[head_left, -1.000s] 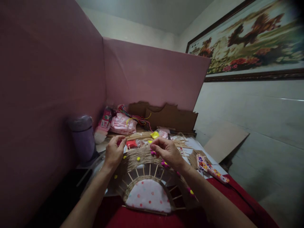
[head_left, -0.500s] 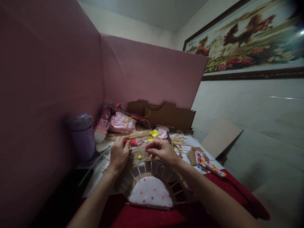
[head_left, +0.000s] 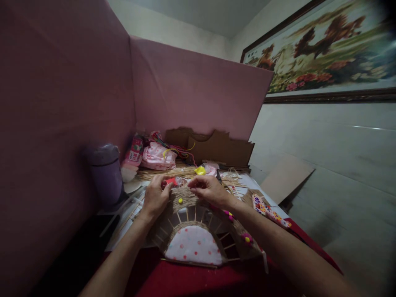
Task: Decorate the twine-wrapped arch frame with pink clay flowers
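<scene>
A half-round craft of thin sticks and brown twine stands before me, with a white, red-dotted cloth half-circle at its base. One yellow dot sits on its twine band; pink flowers with yellow centres lie along its right side. My left hand grips the band's upper left, thumb and fingers curled at the edge. Fingertips of my right hand are pinched together at the band's top, right of the yellow dot. Whatever they hold is too small to make out.
Behind the craft lie a bundle of sticks, scissors, a yellow piece and a red packet. A purple tumbler stands left. A floral-covered tool rests right. Cardboard leans against the pink partition.
My right hand has come down onto the twine band, its fingers closer together. The craft's right side, with pink flowers, shows more now. My left hand stays at the band; the view has shifted slightly.
</scene>
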A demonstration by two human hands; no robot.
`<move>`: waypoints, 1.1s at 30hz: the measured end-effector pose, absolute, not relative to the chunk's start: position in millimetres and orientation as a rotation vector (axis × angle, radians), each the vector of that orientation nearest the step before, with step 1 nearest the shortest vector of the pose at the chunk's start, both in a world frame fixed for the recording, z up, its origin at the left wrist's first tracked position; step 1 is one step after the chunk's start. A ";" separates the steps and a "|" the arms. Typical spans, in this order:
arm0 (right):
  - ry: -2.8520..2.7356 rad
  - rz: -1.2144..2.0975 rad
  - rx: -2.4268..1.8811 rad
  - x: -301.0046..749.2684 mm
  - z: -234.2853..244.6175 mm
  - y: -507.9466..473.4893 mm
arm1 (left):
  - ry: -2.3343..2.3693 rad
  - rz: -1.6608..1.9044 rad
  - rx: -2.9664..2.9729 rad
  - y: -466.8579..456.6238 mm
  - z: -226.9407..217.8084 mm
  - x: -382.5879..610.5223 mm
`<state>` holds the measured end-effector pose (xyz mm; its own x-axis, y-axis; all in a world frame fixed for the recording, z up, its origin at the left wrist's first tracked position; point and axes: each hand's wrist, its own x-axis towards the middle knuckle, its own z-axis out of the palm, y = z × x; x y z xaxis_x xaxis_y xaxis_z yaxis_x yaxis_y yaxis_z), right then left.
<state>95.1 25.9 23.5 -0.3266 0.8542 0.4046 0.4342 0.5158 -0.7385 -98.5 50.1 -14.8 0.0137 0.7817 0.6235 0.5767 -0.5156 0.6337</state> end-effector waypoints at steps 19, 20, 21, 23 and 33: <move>-2.446 0.386 -0.874 85.3 21.5 59.6 | 1.417 1.489 2.042 51.7 -16.1 -98.6; -2.464 0.354 -0.857 85.4 21.2 60.2 | 1.415 1.494 2.043 51.8 -16.1 -98.5; -2.485 0.318 -0.839 85.6 20.7 60.7 | 1.411 1.497 2.043 51.8 -16.0 -98.4; -2.515 0.258 -0.821 86.3 19.5 61.8 | 1.403 1.494 2.048 51.6 -15.7 -98.3; -2.530 0.251 -0.796 84.7 15.9 57.6 | 1.391 1.486 2.032 49.2 -14.3 -97.1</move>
